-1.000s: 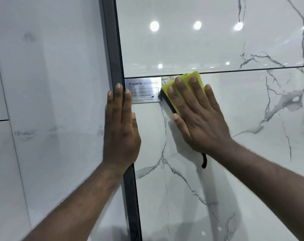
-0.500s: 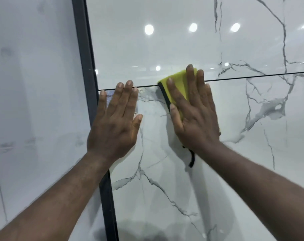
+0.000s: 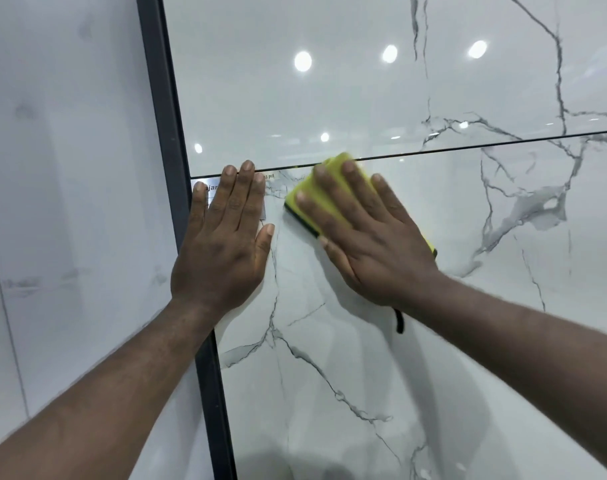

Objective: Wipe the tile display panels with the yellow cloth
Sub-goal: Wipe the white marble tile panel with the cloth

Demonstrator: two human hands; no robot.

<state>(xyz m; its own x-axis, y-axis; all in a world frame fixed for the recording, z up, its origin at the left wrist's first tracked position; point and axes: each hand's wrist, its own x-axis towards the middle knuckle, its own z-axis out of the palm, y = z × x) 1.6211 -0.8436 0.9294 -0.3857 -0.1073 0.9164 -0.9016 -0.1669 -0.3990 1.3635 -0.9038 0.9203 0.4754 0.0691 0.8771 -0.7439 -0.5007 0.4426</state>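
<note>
Right hand [image 3: 371,237] flat, fingers straight, pressing yellow cloth [image 3: 362,174] onto glossy tile panel [image 3: 364,375], centre frame, just under the seam. Left hand [image 3: 222,244] flat, grip empty. Cloth looks soft, light; glaze likely slick, so palm pressure suits.

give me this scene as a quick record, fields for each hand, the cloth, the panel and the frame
left hand: flat on the lower tile panel, fingers straight, covering most of a silver label plate
right hand: flat, pressing the yellow cloth onto the same panel
yellow cloth: black-edged, top at the seam below the upper tile
panel: glossy white, grey marble veining
frame: dark vertical strip along its left edge
</note>
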